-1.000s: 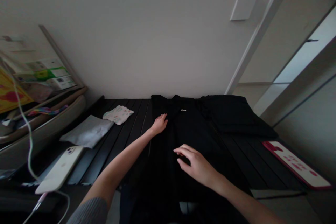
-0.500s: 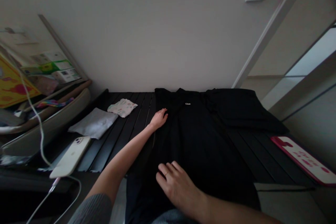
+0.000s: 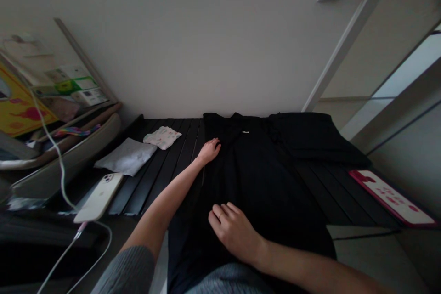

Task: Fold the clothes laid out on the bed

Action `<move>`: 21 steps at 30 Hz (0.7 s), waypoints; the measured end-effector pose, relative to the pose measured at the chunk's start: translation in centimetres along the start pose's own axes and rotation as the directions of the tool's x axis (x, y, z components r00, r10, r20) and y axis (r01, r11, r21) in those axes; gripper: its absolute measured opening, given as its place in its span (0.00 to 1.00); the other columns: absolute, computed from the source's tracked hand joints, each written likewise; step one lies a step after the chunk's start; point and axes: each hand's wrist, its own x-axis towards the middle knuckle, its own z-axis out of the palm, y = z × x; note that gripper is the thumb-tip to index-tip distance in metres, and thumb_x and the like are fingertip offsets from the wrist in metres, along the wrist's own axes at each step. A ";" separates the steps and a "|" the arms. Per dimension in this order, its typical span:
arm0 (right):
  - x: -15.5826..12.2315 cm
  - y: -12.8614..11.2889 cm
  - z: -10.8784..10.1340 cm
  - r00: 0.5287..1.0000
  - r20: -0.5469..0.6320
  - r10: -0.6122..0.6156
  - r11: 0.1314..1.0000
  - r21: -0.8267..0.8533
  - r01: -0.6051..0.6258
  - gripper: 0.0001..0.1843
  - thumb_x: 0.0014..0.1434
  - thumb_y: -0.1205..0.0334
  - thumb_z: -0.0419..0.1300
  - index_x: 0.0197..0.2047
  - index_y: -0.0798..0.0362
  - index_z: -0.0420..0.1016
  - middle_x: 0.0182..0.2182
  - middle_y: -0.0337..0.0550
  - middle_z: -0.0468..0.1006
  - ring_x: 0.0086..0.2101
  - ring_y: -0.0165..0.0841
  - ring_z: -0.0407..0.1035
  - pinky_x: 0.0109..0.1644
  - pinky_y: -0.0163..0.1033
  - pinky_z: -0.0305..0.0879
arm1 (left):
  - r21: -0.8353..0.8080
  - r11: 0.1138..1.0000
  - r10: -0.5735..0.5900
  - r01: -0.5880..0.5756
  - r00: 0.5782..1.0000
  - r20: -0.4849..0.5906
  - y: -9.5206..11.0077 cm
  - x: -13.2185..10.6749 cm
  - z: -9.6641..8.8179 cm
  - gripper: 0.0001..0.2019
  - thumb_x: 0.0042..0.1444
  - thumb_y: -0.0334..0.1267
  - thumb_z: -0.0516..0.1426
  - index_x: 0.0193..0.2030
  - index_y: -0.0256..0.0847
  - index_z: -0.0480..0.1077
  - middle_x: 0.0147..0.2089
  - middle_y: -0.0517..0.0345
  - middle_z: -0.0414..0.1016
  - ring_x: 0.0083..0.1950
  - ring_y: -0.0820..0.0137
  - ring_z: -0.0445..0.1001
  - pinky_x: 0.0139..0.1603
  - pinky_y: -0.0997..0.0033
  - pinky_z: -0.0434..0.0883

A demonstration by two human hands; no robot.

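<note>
A long black garment [image 3: 255, 174] lies spread over a dark slatted table, with a small white mark near its top. It hangs over the table's front edge towards me. My left hand [image 3: 209, 150] rests flat on the garment's left edge, fingers extended and palm down. Closer to my body, my right hand [image 3: 237, 232] is on the lower part of the garment, its fingers curled and closed against the cloth; a ring shows on one finger. The fingertips are hidden under the hand. More black cloth [image 3: 306, 135] lies folded at the right, touching the garment.
On the slatted table [image 3: 172, 165], left, lie a grey folded cloth [image 3: 127, 156] and a small patterned cloth [image 3: 162, 138]. A white phone [image 3: 99, 197] with a cable [image 3: 74, 239] is nearby. A red-rimmed white board [image 3: 392, 197] lies right. A wall [image 3: 220, 46] stands behind.
The view has shifted slightly. My right hand's fingers are drawn closer together, at about the same place on the garment. My left hand stays on the garment's left edge.
</note>
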 end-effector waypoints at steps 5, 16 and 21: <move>-1.9 1.2 -4.6 0.960 -0.275 0.040 0.995 -0.074 -0.063 0.19 0.56 0.78 0.47 0.43 0.60 0.75 0.44 0.53 0.78 0.34 0.36 0.72 0.46 0.42 0.67 | 0.016 1.000 0.006 -0.006 1.000 0.017 -0.5 0.0 -0.2 0.23 0.67 0.45 0.42 0.61 0.38 0.64 0.66 0.53 0.63 0.70 0.65 0.54 0.69 0.60 0.51; -1.6 9.2 -6.4 0.863 0.382 0.331 0.844 0.290 -0.452 0.11 0.62 0.61 0.52 0.40 0.51 0.76 0.35 0.41 0.79 0.31 0.32 0.73 0.34 0.35 0.65 | 0.226 0.974 0.008 -0.032 0.994 0.109 6.5 -1.8 0.4 0.27 0.64 0.49 0.45 0.67 0.41 0.56 0.70 0.50 0.54 0.71 0.54 0.47 0.68 0.44 0.45; -0.6 21.1 -1.2 0.749 0.243 0.616 0.747 0.120 -0.654 0.09 0.60 0.63 0.54 0.36 0.55 0.75 0.38 0.46 0.77 0.40 0.35 0.71 0.46 0.36 0.63 | 0.205 0.964 0.129 -0.167 0.974 0.186 9.7 -4.9 1.5 0.29 0.65 0.53 0.41 0.70 0.44 0.50 0.73 0.52 0.46 0.72 0.53 0.44 0.67 0.42 0.48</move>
